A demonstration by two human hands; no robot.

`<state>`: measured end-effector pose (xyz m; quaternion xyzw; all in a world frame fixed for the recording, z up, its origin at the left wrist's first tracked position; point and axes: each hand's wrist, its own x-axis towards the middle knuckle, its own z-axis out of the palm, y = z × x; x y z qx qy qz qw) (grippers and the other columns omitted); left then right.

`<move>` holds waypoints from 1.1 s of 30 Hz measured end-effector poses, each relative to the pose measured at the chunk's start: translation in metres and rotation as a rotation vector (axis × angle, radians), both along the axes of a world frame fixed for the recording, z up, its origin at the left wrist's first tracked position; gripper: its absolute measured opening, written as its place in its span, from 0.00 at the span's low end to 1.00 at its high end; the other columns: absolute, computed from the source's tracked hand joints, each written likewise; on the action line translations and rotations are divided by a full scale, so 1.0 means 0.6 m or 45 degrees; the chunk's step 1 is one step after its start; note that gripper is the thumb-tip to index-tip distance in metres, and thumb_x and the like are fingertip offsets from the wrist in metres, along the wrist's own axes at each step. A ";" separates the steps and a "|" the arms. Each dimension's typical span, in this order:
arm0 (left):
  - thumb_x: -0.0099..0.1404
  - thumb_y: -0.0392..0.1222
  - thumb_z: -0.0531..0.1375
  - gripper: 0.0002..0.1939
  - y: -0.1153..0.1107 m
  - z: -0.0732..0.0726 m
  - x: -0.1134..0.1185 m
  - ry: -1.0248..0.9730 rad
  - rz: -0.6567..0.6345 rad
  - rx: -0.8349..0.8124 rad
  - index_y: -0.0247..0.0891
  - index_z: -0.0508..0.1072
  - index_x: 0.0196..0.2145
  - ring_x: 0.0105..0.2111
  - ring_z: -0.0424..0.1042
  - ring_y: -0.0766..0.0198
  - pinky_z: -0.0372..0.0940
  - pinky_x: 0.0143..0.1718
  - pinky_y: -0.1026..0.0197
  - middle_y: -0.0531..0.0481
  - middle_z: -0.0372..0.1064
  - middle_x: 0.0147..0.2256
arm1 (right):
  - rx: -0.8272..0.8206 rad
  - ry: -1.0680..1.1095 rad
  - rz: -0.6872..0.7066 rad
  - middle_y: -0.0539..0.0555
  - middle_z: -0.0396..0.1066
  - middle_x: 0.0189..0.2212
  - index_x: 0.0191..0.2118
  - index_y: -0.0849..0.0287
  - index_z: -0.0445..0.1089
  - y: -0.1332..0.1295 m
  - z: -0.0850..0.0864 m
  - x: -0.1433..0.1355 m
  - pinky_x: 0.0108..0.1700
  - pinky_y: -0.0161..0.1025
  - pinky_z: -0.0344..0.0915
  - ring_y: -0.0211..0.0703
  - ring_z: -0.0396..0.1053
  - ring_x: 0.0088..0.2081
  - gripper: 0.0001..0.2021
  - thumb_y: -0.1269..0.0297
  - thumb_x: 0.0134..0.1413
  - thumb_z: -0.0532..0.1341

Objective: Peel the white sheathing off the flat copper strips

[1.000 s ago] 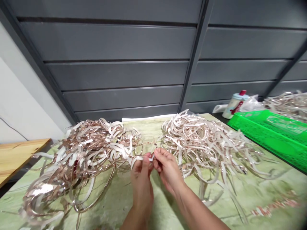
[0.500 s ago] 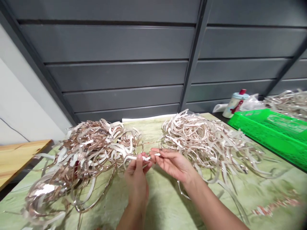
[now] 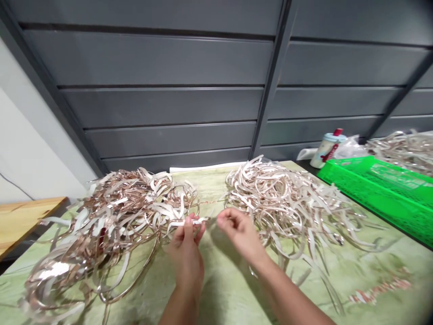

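My left hand (image 3: pixel 187 246) pinches a white strip (image 3: pixel 196 221) between thumb and fingers, at the right edge of a tangled pile of white and shiny rose-gold strips (image 3: pixel 118 203). The strip's end pokes out to the right past the fingertips. My right hand (image 3: pixel 238 228) is a short gap away, thumb and fingertips pressed together; whatever may be between them is too small to make out. Behind and to the right of it lies a second heap of pale, shiny strips (image 3: pixel 277 194).
A green plastic crate (image 3: pixel 379 189) stands at the right, with a lidded cup (image 3: pixel 327 151) behind it. More strips (image 3: pixel 406 146) lie at the far right. Small scraps (image 3: pixel 380 289) are scattered on the green tabletop (image 3: pixel 223 289). A grey panelled wall (image 3: pixel 169 106) rises behind.
My right hand has come away from the white strip, its fingers now curled into a pinch apart from my left hand. The left hand keeps its hold. The view has shifted slightly.
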<state>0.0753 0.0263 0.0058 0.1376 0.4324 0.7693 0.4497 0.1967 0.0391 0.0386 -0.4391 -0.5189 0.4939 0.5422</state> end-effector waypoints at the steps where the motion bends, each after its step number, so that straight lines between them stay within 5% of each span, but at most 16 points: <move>1: 0.55 0.49 0.69 0.14 -0.003 0.001 0.003 0.022 -0.010 0.004 0.34 0.78 0.30 0.34 0.76 0.62 0.73 0.36 0.61 0.44 0.78 0.38 | 0.045 -0.132 0.043 0.46 0.64 0.19 0.27 0.59 0.73 -0.007 -0.005 -0.014 0.21 0.31 0.53 0.33 0.57 0.20 0.07 0.62 0.52 0.66; 4: 0.56 0.51 0.68 0.15 -0.013 0.003 0.013 0.083 -0.057 0.020 0.34 0.78 0.30 0.35 0.76 0.61 0.72 0.37 0.61 0.43 0.78 0.40 | 0.087 -0.290 -0.004 0.48 0.67 0.21 0.26 0.59 0.71 -0.012 -0.020 -0.046 0.24 0.33 0.56 0.36 0.60 0.22 0.10 0.60 0.54 0.64; 9: 0.55 0.52 0.68 0.16 -0.022 -0.002 0.024 0.116 -0.188 0.092 0.35 0.79 0.33 0.40 0.76 0.59 0.70 0.42 0.59 0.44 0.78 0.38 | 0.015 -0.092 -0.039 0.46 0.64 0.18 0.24 0.58 0.66 0.001 -0.036 -0.063 0.23 0.33 0.55 0.35 0.59 0.20 0.13 0.57 0.55 0.64; 13: 0.55 0.50 0.69 0.14 -0.017 -0.008 0.024 0.050 -0.228 0.125 0.34 0.78 0.29 0.31 0.75 0.64 0.70 0.35 0.64 0.49 0.76 0.27 | -0.175 0.430 0.072 0.44 0.62 0.14 0.23 0.59 0.65 0.003 -0.032 -0.063 0.21 0.30 0.54 0.33 0.56 0.18 0.15 0.58 0.48 0.69; 17: 0.56 0.42 0.69 0.09 -0.011 -0.006 0.019 -0.175 -0.155 0.043 0.34 0.79 0.32 0.26 0.73 0.71 0.70 0.32 0.69 0.50 0.76 0.29 | -0.362 0.836 0.160 0.42 0.55 0.14 0.22 0.59 0.63 0.008 -0.025 -0.056 0.17 0.26 0.47 0.28 0.48 0.16 0.17 0.59 0.44 0.72; 22: 0.57 0.39 0.68 0.06 -0.014 0.003 0.019 -0.309 -0.130 0.081 0.33 0.78 0.31 0.28 0.75 0.69 0.71 0.33 0.68 0.48 0.77 0.31 | -0.373 0.949 0.153 0.42 0.55 0.16 0.25 0.60 0.64 0.009 -0.027 -0.055 0.18 0.24 0.48 0.27 0.48 0.18 0.16 0.60 0.43 0.72; 28: 0.55 0.43 0.70 0.10 -0.022 0.005 0.026 -0.076 -0.231 0.181 0.35 0.78 0.30 0.31 0.75 0.67 0.70 0.36 0.66 0.49 0.77 0.30 | -0.269 0.749 0.050 0.45 0.63 0.16 0.24 0.61 0.66 -0.011 -0.022 -0.067 0.22 0.26 0.53 0.29 0.55 0.19 0.16 0.57 0.49 0.70; 33: 0.51 0.40 0.72 0.09 -0.015 0.003 0.017 -0.154 -0.198 0.115 0.35 0.78 0.28 0.30 0.75 0.68 0.71 0.34 0.67 0.50 0.77 0.31 | -0.358 1.112 0.060 0.44 0.60 0.16 0.23 0.60 0.65 -0.011 -0.024 -0.065 0.20 0.26 0.52 0.29 0.53 0.18 0.15 0.64 0.43 0.73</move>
